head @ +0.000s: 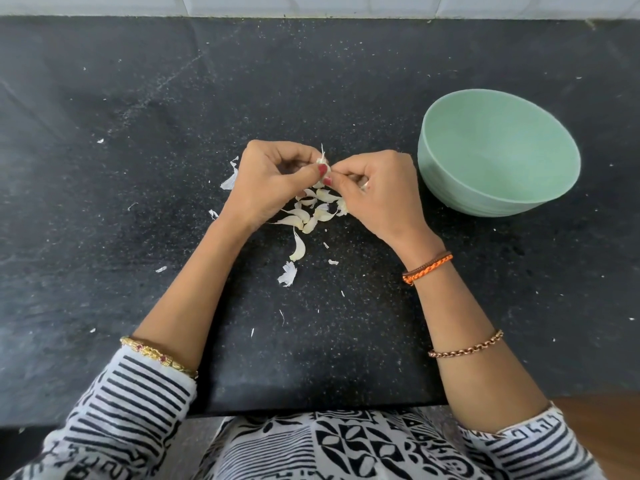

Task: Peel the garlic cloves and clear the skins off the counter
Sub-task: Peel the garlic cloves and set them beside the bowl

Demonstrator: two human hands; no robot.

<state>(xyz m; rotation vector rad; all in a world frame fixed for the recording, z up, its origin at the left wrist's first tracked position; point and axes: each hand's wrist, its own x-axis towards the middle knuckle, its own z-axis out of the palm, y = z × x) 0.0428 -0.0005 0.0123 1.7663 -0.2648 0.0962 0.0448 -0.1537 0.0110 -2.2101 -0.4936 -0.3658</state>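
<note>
My left hand (pixel 266 181) and my right hand (pixel 377 195) meet above the black counter (pixel 138 168), fingertips pinched together on one garlic clove (pixel 322 160) whose papery tip sticks up between them. Right below the hands lies a small heap of several unpeeled cloves (pixel 311 211). One more clove (pixel 298 249) lies a little nearer to me. Loose white skins lie around: one left of my left hand (pixel 231 178), one crumpled piece (pixel 287 273) near the front.
A pale green bowl (pixel 498 150) stands to the right of my right hand, with nothing visible in it. Small skin flakes are scattered over the counter. White wall tiles run along the back edge. The counter's front edge is at my body.
</note>
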